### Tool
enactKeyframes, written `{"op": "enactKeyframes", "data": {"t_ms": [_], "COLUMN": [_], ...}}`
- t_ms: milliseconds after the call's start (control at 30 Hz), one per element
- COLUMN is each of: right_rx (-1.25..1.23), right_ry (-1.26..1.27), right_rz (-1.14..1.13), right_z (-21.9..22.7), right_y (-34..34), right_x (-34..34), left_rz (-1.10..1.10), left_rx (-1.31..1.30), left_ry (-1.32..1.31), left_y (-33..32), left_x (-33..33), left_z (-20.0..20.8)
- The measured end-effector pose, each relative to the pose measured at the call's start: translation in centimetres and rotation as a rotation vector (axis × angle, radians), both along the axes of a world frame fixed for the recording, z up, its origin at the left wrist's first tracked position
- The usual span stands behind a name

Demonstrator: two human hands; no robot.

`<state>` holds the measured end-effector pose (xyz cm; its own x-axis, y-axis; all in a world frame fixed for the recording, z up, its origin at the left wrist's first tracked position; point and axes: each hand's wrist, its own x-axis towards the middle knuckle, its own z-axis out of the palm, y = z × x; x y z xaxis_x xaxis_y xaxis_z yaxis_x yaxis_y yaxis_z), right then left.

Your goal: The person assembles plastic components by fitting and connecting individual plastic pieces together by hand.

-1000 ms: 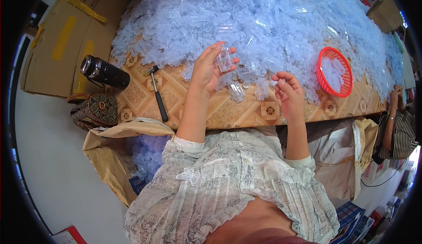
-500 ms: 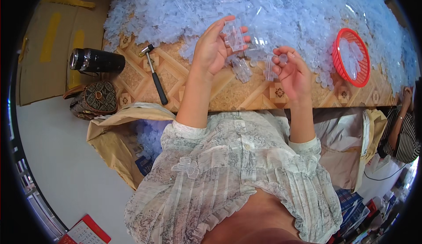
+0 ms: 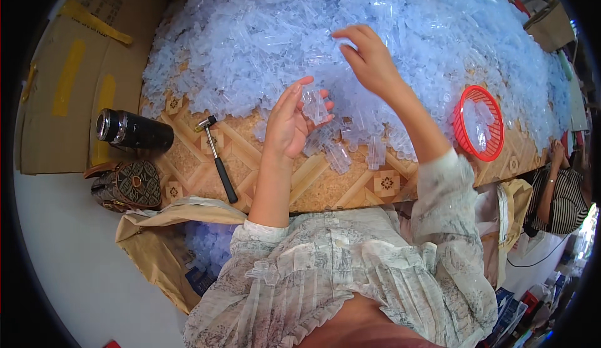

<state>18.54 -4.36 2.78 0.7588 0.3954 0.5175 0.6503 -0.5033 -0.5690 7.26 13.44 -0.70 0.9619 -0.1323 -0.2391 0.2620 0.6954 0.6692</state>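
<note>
I take the red basket (image 3: 479, 122) as my landmark: it lies at the right edge of the huge heap of clear plastic pieces (image 3: 263, 41) and holds a few of the same clear pieces. Well to the basket's left, my left hand (image 3: 289, 122) is raised with its fingers loosely curled, pinching a clear plastic piece (image 3: 315, 105) between thumb and fingertips; its long axis runs roughly upright in the view, tilted a little, and I cannot tell which end is which. Up and to the left of the basket, my right hand (image 3: 369, 60) reaches into the heap, fingers bent down among the pieces; I cannot tell whether it grips any. Far left of the basket lie a hammer (image 3: 217, 157), a black flask (image 3: 133, 131) on its side and a patterned bag (image 3: 122, 186). Below them, an open tan sack (image 3: 156, 248) holds more clear pieces.
</note>
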Motion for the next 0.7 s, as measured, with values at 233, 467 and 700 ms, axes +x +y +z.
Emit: {"op": "enactKeyframes", "data": {"t_ms": [233, 467, 700], "right_rx": [-0.365, -0.464, -0.412], "right_ry": [-0.072, 0.195, 0.196], "right_rz": [-0.048, 0.072, 0.095], "right_z": [-2.7, -1.2, -2.3], "right_y": [3.6, 3.8, 2.8], "right_x": [7.5, 6.0, 5.4], "left_rz": [0.027, 0.008, -0.029], "left_rx": [-0.01, 0.053, 0.061], "left_ry": [-0.002, -0.011, -0.044], "left_y": [-0.8, -1.4, -2.8], "left_x": [0.7, 1.4, 1.4], "left_z": [1.1, 1.0, 1.4]}}
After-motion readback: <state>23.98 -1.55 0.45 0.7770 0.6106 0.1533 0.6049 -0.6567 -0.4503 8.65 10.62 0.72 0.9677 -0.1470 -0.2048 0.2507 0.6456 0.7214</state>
